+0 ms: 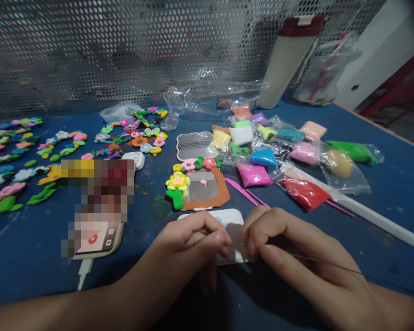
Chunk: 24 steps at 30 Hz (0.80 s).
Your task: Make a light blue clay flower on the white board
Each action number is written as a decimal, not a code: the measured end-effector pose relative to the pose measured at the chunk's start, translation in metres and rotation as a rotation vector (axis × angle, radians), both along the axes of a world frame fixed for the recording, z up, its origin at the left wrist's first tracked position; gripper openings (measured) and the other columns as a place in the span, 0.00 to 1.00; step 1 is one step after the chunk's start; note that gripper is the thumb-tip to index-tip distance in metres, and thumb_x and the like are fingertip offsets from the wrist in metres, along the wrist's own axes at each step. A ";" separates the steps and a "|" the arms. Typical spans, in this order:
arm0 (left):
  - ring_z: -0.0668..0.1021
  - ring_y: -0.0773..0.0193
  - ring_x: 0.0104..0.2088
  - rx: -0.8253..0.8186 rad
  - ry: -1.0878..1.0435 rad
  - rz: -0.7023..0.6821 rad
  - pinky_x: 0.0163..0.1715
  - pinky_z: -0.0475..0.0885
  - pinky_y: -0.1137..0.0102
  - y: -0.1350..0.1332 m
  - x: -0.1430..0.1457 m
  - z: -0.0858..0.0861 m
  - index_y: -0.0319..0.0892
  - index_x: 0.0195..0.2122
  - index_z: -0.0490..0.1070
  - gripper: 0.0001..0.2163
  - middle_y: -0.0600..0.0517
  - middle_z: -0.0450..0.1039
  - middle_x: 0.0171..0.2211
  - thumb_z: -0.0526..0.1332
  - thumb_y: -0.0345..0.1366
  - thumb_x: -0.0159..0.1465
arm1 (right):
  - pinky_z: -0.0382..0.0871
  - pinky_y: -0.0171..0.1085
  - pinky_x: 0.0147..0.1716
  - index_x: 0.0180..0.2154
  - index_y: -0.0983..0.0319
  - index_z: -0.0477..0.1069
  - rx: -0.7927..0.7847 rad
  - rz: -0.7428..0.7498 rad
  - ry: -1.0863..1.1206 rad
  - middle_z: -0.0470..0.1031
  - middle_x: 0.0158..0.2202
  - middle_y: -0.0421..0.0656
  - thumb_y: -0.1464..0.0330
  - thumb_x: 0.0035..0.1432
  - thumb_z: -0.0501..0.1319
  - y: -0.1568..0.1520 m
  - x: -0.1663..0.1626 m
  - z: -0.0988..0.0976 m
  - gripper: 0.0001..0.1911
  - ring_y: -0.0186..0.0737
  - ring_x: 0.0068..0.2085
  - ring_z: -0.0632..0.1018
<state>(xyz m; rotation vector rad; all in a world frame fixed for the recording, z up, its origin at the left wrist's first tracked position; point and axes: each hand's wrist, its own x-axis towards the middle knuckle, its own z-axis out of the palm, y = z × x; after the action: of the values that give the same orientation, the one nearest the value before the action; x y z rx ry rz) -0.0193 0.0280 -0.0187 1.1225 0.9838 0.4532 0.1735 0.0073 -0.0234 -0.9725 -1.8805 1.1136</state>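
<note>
My left hand is closed, thumb pressed against the curled fingers; whatever is between them is too small to make out. Close beside it, my right hand pinches a thin dark strand that runs back across the hand to the right. Both hands hover over a white rounded board with a pale blue patch. Just beyond lies a small mirror, its edge covered with brown clay, clay flowers and green leaves. A tiny pink piece of clay rests on its glass.
Behind are several bagged clay packs, a white comb, pink modelling tools and a white-framed mirror. A charging phone and clay-decorated pieces lie left. A tumbler stands by the perforated metal panel.
</note>
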 end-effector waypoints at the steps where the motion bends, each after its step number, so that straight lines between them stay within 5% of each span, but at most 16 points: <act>1: 0.67 0.71 0.18 -0.001 0.000 -0.001 0.21 0.61 0.77 0.000 0.000 0.000 0.41 0.29 0.67 0.09 0.59 0.63 0.16 0.56 0.40 0.62 | 0.69 0.30 0.30 0.33 0.59 0.64 0.007 -0.001 0.004 0.70 0.30 0.38 0.72 0.64 0.51 0.000 0.000 0.000 0.07 0.32 0.31 0.72; 10: 0.69 0.70 0.18 0.029 0.047 0.048 0.21 0.61 0.76 0.000 -0.003 0.004 0.41 0.28 0.67 0.10 0.58 0.65 0.16 0.56 0.41 0.63 | 0.68 0.30 0.30 0.33 0.58 0.64 0.028 -0.076 0.021 0.69 0.30 0.38 0.69 0.65 0.51 0.001 0.004 -0.004 0.07 0.33 0.32 0.72; 14: 0.69 0.70 0.18 0.118 0.111 0.148 0.23 0.63 0.76 0.000 -0.011 0.006 0.42 0.28 0.68 0.10 0.57 0.66 0.16 0.56 0.42 0.63 | 0.67 0.32 0.29 0.31 0.59 0.63 -0.079 -0.066 -0.040 0.68 0.29 0.39 0.68 0.65 0.51 0.006 0.003 -0.004 0.09 0.33 0.30 0.71; 24: 0.67 0.71 0.18 0.238 0.227 0.150 0.18 0.60 0.78 0.005 -0.021 -0.003 0.43 0.24 0.69 0.12 0.58 0.64 0.16 0.58 0.42 0.62 | 0.65 0.32 0.28 0.30 0.59 0.61 -0.227 -0.023 -0.171 0.68 0.28 0.38 0.68 0.64 0.50 0.014 -0.001 -0.008 0.09 0.34 0.29 0.70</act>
<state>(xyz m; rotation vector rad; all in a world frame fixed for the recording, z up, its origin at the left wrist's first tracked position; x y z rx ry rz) -0.0405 0.0333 -0.0219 1.3409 1.2422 0.5841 0.1720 0.0217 -0.0312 -1.2481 -1.8998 1.2863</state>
